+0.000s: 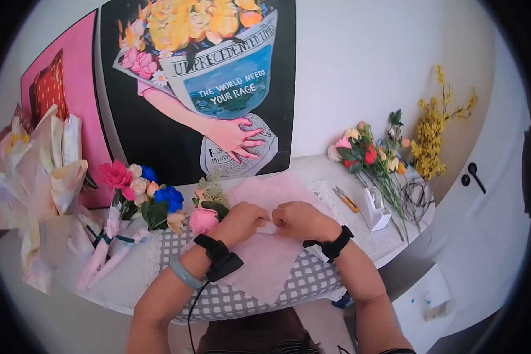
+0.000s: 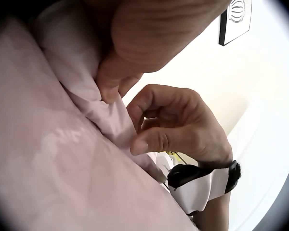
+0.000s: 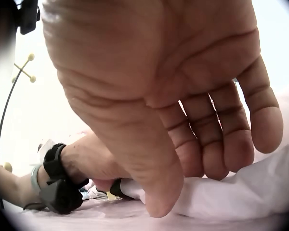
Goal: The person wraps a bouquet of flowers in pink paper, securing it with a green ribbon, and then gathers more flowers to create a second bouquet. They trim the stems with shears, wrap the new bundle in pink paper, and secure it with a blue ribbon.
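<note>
Left hand point(image 1: 245, 223) pinches the folded paper point(image 1: 262, 265); right hand point(image 1: 304, 220) curls loosely round the same fold, and a rose point(image 1: 203, 221) lies beside the left wrist.

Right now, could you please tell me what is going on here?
A person's left hand pinches a fold in the pink paper, and the right hand is curled close beside it, its grip unclear. A pink rose lies near the left hand; a tape dispenser stands off to the right.
</note>
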`<state>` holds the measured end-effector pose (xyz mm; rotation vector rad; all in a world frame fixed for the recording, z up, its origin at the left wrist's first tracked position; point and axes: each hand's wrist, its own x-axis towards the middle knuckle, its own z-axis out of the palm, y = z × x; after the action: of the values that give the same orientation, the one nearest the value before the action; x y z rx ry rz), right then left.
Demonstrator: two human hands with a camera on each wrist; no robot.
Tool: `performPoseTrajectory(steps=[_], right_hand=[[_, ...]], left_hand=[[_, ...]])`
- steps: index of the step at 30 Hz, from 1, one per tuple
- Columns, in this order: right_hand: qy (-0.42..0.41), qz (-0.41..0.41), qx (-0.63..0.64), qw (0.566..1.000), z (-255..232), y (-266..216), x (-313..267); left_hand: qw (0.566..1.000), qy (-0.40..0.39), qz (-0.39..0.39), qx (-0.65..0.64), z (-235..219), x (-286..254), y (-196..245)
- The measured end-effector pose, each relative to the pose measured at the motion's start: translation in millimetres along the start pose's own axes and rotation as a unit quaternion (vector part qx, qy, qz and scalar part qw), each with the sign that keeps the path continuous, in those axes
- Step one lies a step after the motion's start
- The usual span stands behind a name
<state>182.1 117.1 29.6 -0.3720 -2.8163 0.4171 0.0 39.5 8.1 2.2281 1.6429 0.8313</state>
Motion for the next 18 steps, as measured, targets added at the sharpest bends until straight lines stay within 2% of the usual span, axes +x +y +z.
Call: performPoseTrajectory(steps=[4, 7, 10, 13, 16, 18], right_hand=[[0.034, 0.001, -0.047, 0.998, 12, 7, 0], [0.011, 0.025, -0.082, 0.996, 14, 6, 2], [0.005, 0.054, -0.022, 0.998, 10, 8, 3], [0.006, 0.058, 0.07, 0.996, 10, 21, 4], [0.006, 0.058, 0.133, 0.989, 5, 27, 4], [-0.002, 0.068, 0.169, 0.983, 5, 31, 4]], left_hand=[[0.999, 0.005, -0.014, -0.042, 2, 2, 0], [0.998, 0.003, -0.052, -0.046, 1, 3, 4], [1.0, 0.018, -0.004, 0.005, 4, 2, 0], [0.984, 0.069, 0.095, 0.135, -1, -3, 8], [0.962, 0.068, 0.133, 0.227, -13, -12, 29], [0.968, 0.05, 0.119, 0.215, -12, -11, 23]])
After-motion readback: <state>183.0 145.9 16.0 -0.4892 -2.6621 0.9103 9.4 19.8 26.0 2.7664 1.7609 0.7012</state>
